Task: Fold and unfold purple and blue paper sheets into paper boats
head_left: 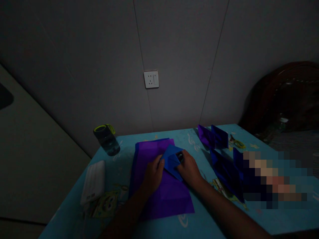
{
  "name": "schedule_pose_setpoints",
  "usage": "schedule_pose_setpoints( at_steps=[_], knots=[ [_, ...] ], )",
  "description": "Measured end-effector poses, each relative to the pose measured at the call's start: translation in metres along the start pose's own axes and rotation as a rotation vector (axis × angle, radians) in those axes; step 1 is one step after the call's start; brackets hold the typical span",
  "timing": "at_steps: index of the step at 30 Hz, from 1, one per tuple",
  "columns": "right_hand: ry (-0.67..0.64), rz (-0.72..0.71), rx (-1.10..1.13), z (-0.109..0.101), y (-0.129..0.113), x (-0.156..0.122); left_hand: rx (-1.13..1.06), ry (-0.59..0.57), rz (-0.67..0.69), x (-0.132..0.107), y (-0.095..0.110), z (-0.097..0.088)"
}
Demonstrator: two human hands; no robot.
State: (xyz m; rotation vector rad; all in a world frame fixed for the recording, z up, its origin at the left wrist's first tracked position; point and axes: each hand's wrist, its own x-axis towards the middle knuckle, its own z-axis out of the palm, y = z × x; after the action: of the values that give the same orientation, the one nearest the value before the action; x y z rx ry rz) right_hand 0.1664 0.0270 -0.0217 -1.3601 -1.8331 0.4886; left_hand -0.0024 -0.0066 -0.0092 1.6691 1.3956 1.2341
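Observation:
A folded blue paper piece (171, 159) lies on a stack of purple paper sheets (161, 192) in the middle of the table. My left hand (152, 176) presses its fingers on the blue paper's left edge. On the right side, my right hand (188, 168) pinches that same paper. Both hands rest on top of the purple stack.
A light blue cartoon-printed tablecloth (119, 172) covers the table. A dark cup with a yellow-green lid (106, 139) stands at the back left, a white box (93, 186) nearer on the left. Folded blue and purple paper shapes (219, 149) sit at the right. A wall socket (151, 79) is behind.

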Motion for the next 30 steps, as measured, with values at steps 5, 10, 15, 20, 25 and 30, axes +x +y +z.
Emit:
schedule_pose_setpoints(
  at_steps=[5,10,15,20,25,30],
  knots=[
    [0.005,0.031,0.056,-0.004,-0.008,0.003,-0.095,0.032,-0.049,0.003,-0.003,0.0],
    [-0.024,0.01,0.05,-0.008,-0.014,0.003,-0.18,0.026,-0.085,0.005,-0.007,0.0],
    [-0.036,-0.031,-0.026,-0.007,-0.008,0.002,-0.172,0.047,-0.073,0.006,-0.006,0.0],
    [-0.028,-0.06,-0.077,-0.007,-0.009,0.001,-0.191,0.116,-0.016,0.008,-0.005,-0.001],
    [0.057,-0.185,-0.032,-0.01,-0.017,-0.001,-0.154,0.131,-0.043,0.008,-0.007,-0.004],
    [-0.004,-0.249,0.087,-0.009,-0.02,-0.003,0.036,0.137,0.0,0.004,-0.01,-0.002]
  ],
)
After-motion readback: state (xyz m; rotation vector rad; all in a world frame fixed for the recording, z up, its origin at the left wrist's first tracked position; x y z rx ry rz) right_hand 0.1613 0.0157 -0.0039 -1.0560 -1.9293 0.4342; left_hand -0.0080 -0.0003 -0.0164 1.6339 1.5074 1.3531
